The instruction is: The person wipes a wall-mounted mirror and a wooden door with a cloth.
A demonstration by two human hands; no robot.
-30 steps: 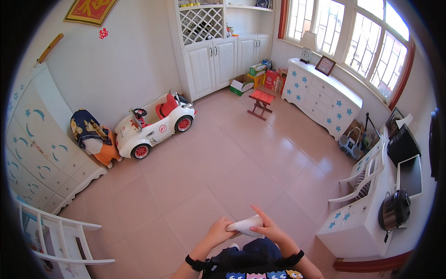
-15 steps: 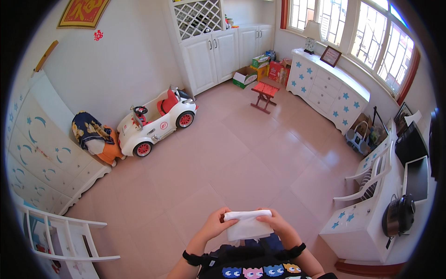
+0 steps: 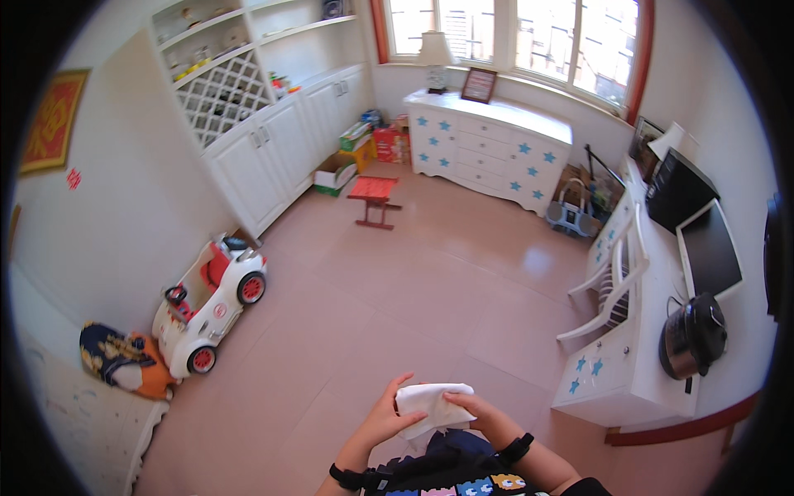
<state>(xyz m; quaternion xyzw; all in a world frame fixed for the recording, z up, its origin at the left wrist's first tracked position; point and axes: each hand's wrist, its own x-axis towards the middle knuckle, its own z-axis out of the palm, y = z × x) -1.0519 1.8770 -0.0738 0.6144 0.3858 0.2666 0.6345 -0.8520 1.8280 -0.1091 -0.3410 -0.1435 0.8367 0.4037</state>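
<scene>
Above the floor [image 3: 347,331], the right hand [image 3: 475,407] pinches the white cloth [image 3: 434,405]; the left hand [image 3: 391,416], half open, touches its other end, grip unclear. Farther off are a toy car [image 3: 200,332] with a round red emblem [image 3: 219,311] and a gold-lettered red wall picture [image 3: 51,124].

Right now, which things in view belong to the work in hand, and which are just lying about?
In the work:
- white cloth
- right hand, holding it
- left hand, at its left side

Just about the room:
- white toy car
- red stool
- table lamp
- dark pot
- monitor
</scene>
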